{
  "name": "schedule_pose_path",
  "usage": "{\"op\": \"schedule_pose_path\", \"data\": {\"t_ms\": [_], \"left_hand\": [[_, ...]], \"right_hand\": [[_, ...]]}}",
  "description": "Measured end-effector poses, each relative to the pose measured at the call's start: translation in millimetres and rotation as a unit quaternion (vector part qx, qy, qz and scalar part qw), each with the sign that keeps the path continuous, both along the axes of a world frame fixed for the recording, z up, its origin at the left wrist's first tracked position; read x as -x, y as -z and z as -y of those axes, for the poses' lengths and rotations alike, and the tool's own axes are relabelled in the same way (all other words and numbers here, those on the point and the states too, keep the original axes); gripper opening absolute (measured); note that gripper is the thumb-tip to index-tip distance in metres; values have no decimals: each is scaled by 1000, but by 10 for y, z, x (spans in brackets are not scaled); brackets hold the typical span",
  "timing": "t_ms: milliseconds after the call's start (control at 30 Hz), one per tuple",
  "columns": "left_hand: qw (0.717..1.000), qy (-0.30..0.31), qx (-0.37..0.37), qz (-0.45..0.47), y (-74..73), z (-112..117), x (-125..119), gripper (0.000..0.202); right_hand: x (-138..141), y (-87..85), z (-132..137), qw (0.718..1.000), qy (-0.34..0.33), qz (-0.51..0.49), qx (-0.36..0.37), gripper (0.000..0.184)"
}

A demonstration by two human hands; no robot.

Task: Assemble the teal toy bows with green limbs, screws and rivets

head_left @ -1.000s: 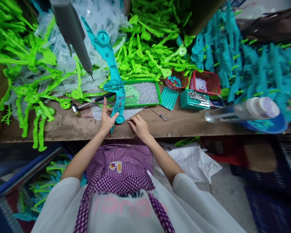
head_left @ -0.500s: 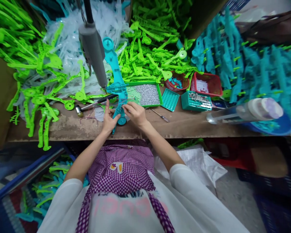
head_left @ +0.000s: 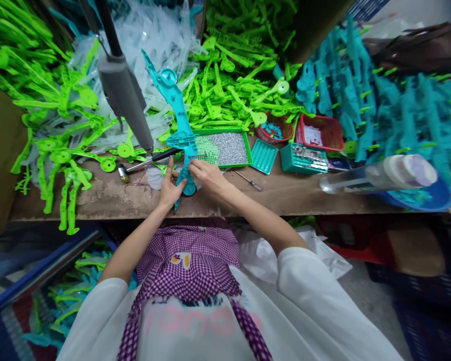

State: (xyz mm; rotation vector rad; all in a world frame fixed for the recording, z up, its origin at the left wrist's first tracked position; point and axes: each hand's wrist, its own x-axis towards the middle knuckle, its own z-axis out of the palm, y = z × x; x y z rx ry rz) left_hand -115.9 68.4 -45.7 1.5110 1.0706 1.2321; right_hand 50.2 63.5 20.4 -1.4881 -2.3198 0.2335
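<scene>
A long turquoise plastic part point(head_left: 181, 118) lies lengthwise in front of me, its near end close to the table edge. My left hand point(head_left: 169, 189) grips that near end, thumb on top and index finger pointing up beside it. Over the part's right side, my right hand point(head_left: 207, 176) has its fingertips pinched together against the plastic. Whatever the pinch holds, if anything, is too small to see. Thin reddish wires point(head_left: 158, 173) lie left of the part. A grey electric screwdriver point(head_left: 124, 93) hangs to the left, its tip apart from the part.
A hammer point(head_left: 123, 173) lies at the left. Rightward are a green tray point(head_left: 248, 145) of small metal pieces, a small screwdriver point(head_left: 256, 186), a turquoise basket point(head_left: 291, 163) with metal discs, a red basket point(head_left: 334, 130) and a clear bottle point(head_left: 364, 178). Heaped green parts point(head_left: 240, 90) stand behind.
The hanging electric screwdriver has swung left, away from the part. My right hand has shifted slightly left and closer onto the part. My left hand stays nearly still.
</scene>
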Motion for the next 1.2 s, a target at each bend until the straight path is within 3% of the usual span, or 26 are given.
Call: {"op": "schedule_pose_path", "data": {"t_ms": [200,367,467,600,700,800,833,900,967,1067,1133,1200], "left_hand": [[1000,15,1,5,-18,-3,9,80],[1000,24,-6,-12,-18,-8,27,78],[999,29,-7,-21,-13,-13,37,77],[999,36,2,-7,5,-23,34,94],[998,70,8,5,5,-5,37,108],[991,132,11,6,-48,57,116,115],[989,151,12,1,-83,86,170,115],[983,182,19,-14,-173,148,320,116],[977,207,30,-30,-269,203,497,115],[969,240,45,-46,-357,242,705,115],[963,256,53,-58,-366,232,760,116],[959,266,56,-84,-358,204,759,113]], "right_hand": [[-9,-93,44,978,47,-201,38,11],[-78,-108,-69,972,32,-217,78,8],[-88,-59,-106,963,60,-241,105,9],[31,-9,-12,939,101,-315,92,12],[172,-180,83,896,138,-421,26,17],[186,-543,166,838,185,-508,-75,24],[140,-657,213,830,196,-512,-108,24],[-9,-778,373,840,212,-478,-143,22],[-162,-697,616,862,239,-428,-131,20],[-223,-281,1000,887,247,-390,3,27],[-135,19,1159,854,251,-443,104,50],[-15,209,1206,809,290,-497,121,50]]}}
